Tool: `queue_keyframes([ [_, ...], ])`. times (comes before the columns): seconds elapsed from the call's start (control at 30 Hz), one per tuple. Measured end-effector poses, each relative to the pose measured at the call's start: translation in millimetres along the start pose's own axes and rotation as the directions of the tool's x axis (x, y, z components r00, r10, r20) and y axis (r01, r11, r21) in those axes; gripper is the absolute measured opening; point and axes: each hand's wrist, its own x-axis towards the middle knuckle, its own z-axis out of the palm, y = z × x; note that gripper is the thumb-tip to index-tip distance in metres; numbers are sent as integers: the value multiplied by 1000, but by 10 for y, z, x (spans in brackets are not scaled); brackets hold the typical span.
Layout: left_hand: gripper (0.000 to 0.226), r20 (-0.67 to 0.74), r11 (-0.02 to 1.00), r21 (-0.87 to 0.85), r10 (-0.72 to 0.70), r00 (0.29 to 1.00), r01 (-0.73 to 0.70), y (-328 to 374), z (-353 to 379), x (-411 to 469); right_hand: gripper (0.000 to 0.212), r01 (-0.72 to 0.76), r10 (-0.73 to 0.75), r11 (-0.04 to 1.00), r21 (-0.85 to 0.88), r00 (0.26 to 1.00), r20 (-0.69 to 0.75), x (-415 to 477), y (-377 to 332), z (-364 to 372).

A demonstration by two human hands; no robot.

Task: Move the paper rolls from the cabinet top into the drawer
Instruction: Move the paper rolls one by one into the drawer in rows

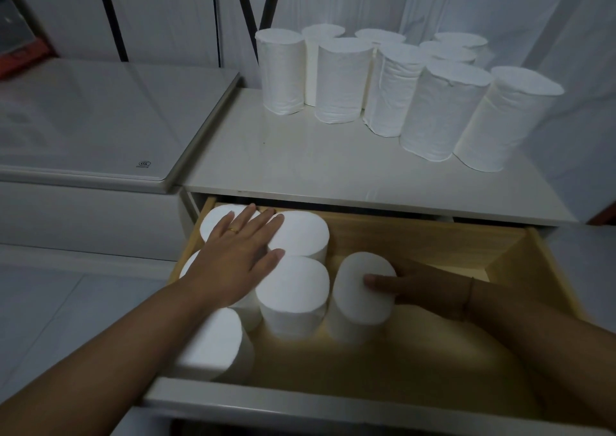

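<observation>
Several white paper rolls [343,78] stand upright at the back right of the white cabinet top [300,165]. Below it the wooden drawer [433,242] is pulled open, with several more rolls [293,289] standing at its left side. My left hand [238,252] lies flat with straight fingers on top of those rolls. My right hand [410,284] grips one upright roll [361,302] at the right of the group, thumb on its top face and fingers behind its side.
A white appliance with a glass lid [100,122] stands left of the cabinet, close to its edge. White curtains [500,8] hang behind the rolls. The drawer's right half shows bare wood, and its white front panel [300,405] lies nearest me.
</observation>
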Motion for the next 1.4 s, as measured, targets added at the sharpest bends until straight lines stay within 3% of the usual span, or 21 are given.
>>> queue_keyframes([
  [0.4, 58, -32, 1000, -21, 13, 999, -14, -20, 23, -2, 46, -214, 235, 963, -165, 965, 114, -217, -86, 119],
  [0.63, 53, -19, 996, -58, 66, 998, -67, 28, 15, -8, 81, -349, 367, 928, -129, 914, 172, -191, -78, 380],
  [1.13, 57, -7, 996, -53, 68, 998, -69, 14, 22, -6, 77, -398, 413, 911, -111, 876, 248, -130, -261, 863],
  [1.4, 57, -12, 996, -48, 74, 997, -74, 16, 19, -6, 61, -408, 402, 912, -54, 855, 327, -74, -209, 847],
])
